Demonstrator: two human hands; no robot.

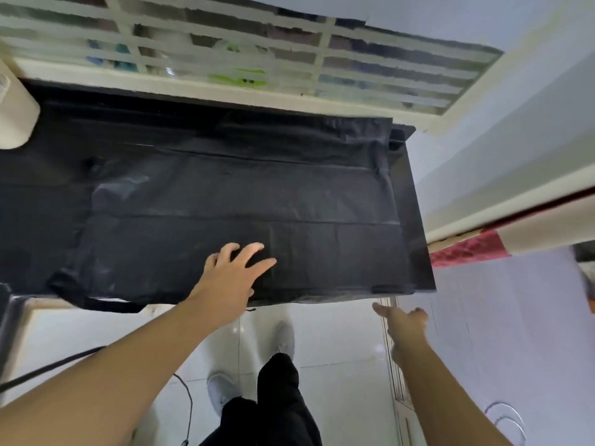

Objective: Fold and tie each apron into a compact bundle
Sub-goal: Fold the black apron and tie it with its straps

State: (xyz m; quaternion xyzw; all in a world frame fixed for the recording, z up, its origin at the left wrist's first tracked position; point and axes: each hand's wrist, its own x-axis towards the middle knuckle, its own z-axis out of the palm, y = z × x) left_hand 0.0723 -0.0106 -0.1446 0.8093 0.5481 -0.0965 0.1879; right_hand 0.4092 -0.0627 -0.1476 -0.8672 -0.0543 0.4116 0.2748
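Note:
A black apron (pixel 244 201) lies spread flat over a black table (pixel 415 220), with horizontal fold creases across it. One black strap (pixel 109 305) hangs off the near left edge. My left hand (pixel 231 278) rests on the apron near the front edge, fingers spread and straight. My right hand (pixel 402 320) hovers below the table's near right corner, fingers loosely extended and holding nothing.
A white cylinder (pixel 14 107) stands at the table's far left. A barred window (pixel 257 59) runs behind the table. A white wall and a door frame (pixel 515 204) close in on the right. Cables (pixel 186 400) trail over the tiled floor by my feet.

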